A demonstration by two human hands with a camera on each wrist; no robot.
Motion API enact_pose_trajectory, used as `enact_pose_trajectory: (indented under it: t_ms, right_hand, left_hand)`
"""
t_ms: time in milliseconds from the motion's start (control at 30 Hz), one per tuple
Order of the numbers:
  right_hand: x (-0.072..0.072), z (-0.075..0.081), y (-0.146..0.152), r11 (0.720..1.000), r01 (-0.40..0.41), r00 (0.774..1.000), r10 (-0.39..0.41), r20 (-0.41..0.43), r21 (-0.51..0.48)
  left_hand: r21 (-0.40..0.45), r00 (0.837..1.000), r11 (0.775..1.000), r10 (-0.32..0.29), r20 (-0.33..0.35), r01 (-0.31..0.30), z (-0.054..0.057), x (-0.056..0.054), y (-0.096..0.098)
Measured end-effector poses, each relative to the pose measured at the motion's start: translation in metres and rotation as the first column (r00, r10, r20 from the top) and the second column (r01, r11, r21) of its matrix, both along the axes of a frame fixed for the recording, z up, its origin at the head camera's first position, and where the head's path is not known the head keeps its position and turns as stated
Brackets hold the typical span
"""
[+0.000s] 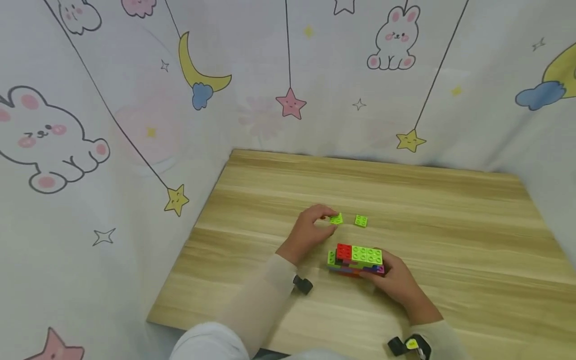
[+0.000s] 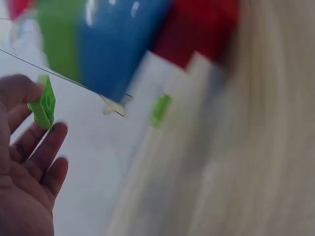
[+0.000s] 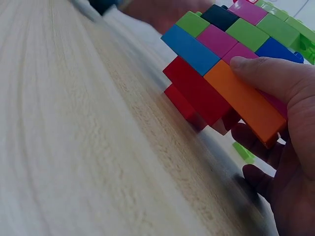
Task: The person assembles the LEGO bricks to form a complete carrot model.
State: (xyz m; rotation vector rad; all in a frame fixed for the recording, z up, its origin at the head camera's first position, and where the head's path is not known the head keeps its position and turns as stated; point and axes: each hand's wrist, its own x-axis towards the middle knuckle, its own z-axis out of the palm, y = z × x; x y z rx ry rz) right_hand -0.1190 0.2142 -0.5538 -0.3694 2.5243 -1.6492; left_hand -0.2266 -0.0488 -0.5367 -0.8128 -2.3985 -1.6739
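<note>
My left hand (image 1: 310, 231) pinches a small lime-green toy brick (image 1: 336, 219) between thumb and fingers, at the far side of a block assembly. In the left wrist view that brick (image 2: 45, 103) shows studs on one face. My right hand (image 1: 395, 280) grips the right end of the multicoloured brick assembly (image 1: 366, 255), thumb on the near side. Its top carries red and lime-green bricks. In the right wrist view, orange, red, blue, pink and green bricks (image 3: 241, 93) make up its layers. Part of its far side is hidden.
Another lime-green brick (image 1: 361, 221) lies on the wooden table (image 1: 450, 215), right of the one in my left hand. A white curtain (image 1: 333, 100) printed with rabbits, moons and stars surrounds the table. Both wrists wear black camera mounts (image 1: 302, 285).
</note>
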Motion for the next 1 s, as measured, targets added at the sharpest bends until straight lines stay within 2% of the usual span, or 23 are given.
enact_pose_trajectory:
  t_ms: [67, 133, 200, 267, 367, 500, 633, 800, 1000]
  right_hand:
    - [0.001, 0.0, 0.0, 1.0, 0.001, 1.0, -0.001, -0.007, 0.008]
    - [0.0, -0.001, 0.001, 1.0, 0.008, 1.0, -0.008, -0.02, 0.02]
    - [0.0, -0.001, 0.001, 1.0, 0.011, 0.999, -0.01, -0.032, 0.028]
    - [-0.001, -0.001, 0.002, 0.999, 0.014, 0.999, -0.012, -0.044, 0.033]
    - [-0.002, -0.001, 0.001, 1.0, 0.008, 0.999, -0.007, -0.052, 0.026]
    - [-0.001, -0.002, 0.0, 1.0, -0.011, 0.998, 0.011, -0.062, 0.01]
    - [-0.001, -0.003, 0.0, 1.0, -0.018, 0.997, 0.018, -0.068, -0.004]
    - [-0.001, -0.004, 0.001, 1.0, -0.019, 0.996, 0.019, -0.085, -0.002]
    - [-0.001, -0.004, 0.0, 1.0, -0.022, 0.996, 0.022, -0.086, 0.009]
  left_hand:
    - [0.095, 0.995, 0.992, -0.077, -0.064, 0.083, 0.009, 0.018, -0.008]
    - [0.137, 0.983, 0.98, -0.128, -0.128, 0.145, 0.016, 0.034, -0.015]
    - [0.134, 0.97, 0.972, -0.166, -0.176, 0.191, 0.022, 0.045, -0.019]
    - [0.083, 0.956, 0.973, -0.194, -0.219, 0.216, 0.026, 0.053, -0.02]
    - [-0.012, 0.937, 0.971, -0.232, -0.261, 0.237, 0.03, 0.057, -0.021]
    - [-0.134, 0.923, 0.968, -0.242, -0.299, 0.211, 0.034, 0.06, -0.023]
    - [-0.219, 0.911, 0.959, -0.247, -0.331, 0.181, 0.039, 0.061, -0.025]
    - [-0.273, 0.907, 0.945, -0.268, -0.325, 0.182, 0.049, 0.063, -0.025]
    - [-0.357, 0.902, 0.917, -0.296, -0.315, 0.177, 0.061, 0.065, -0.023]
